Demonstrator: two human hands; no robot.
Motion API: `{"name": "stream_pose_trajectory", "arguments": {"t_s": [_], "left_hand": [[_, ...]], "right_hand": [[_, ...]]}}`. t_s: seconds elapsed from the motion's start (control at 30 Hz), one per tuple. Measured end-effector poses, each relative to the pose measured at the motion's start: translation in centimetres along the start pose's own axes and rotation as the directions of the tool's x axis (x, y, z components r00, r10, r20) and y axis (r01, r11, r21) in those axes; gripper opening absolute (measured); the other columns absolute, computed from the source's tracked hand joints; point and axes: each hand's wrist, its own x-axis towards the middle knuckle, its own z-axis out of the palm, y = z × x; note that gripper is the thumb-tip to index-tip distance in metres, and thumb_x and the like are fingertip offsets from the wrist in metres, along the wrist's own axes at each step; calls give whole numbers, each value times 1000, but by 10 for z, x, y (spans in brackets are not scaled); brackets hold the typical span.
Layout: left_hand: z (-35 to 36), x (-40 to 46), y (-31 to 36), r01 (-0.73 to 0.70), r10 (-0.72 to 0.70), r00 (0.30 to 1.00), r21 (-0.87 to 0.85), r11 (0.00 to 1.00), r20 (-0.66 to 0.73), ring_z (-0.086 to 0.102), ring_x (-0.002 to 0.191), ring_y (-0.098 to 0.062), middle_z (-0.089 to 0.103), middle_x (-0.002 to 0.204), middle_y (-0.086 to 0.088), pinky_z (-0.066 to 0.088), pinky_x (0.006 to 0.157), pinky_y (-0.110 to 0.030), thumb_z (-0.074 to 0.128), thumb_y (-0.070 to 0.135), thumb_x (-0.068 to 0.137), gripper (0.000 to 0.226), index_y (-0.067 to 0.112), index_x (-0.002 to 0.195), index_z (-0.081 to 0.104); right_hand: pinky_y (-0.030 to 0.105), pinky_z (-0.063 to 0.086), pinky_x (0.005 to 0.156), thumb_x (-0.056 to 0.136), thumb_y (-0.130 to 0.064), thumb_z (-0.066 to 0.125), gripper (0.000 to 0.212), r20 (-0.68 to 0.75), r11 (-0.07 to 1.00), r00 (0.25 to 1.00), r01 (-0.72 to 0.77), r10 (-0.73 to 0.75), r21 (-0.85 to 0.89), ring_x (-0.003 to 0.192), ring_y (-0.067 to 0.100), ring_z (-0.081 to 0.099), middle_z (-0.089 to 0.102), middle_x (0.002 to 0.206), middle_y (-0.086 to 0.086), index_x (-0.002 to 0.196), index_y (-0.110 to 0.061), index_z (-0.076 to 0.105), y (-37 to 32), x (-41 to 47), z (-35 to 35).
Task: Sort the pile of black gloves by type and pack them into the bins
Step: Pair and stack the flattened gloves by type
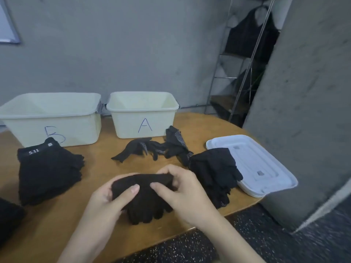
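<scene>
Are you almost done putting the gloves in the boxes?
Not yet. Some sorting looks done: a neat stack with a 5.11 label sits before bin B, and another stack lies by the white lids. Right now the left hand and right hand hold a black glove bundle. Still left: the loose gloves near bin A, and packing; what shows of both bins looks empty.

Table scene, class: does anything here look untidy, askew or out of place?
The thin gloves in front of bin A lie tangled and strewn, unlike the neat stack by bin B. The white lid overhangs the table edge.
</scene>
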Motion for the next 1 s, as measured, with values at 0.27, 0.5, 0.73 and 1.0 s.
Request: {"name": "stream_pose_trajectory", "arguments": {"t_s": [0.27,0.5,0.73,1.0], "left_hand": [[79,-18,2,-31,33,999,-51,998,33,74,100,-27,78,104,-12,52,86,-41,71,15,85,20,15,102,79],[143,9,9,-37,34,999,87,996,37,75,99,-22,80,101,-2,57,82,-38,65,11,98,16,20,104,78],[180,52,17,41,-42,999,169,985,2,76,87,-39,78,98,-11,65,68,-45,66,21,101,12,12,107,71],[168,73,8,152,-126,985,249,956,-120,76,64,-25,76,70,-9,63,57,-37,68,21,99,15,6,99,71]], "right_hand": [[42,63,78,90,-19,79,10,-268,990,958,-68,98,121,86,15,75,78,88,-3,97,-21,72,-13,-42,-58],[21,56,65,92,-8,74,15,-224,915,932,-193,284,354,89,20,78,80,93,6,107,-8,72,1,-50,-116],[22,58,58,97,-14,70,6,-376,949,886,-184,272,255,75,8,76,80,83,-3,102,-14,72,17,-4,-162],[27,61,72,92,-33,74,17,-413,961,886,-265,212,-75,90,10,71,75,98,-7,105,-22,74,66,25,-165]]}}
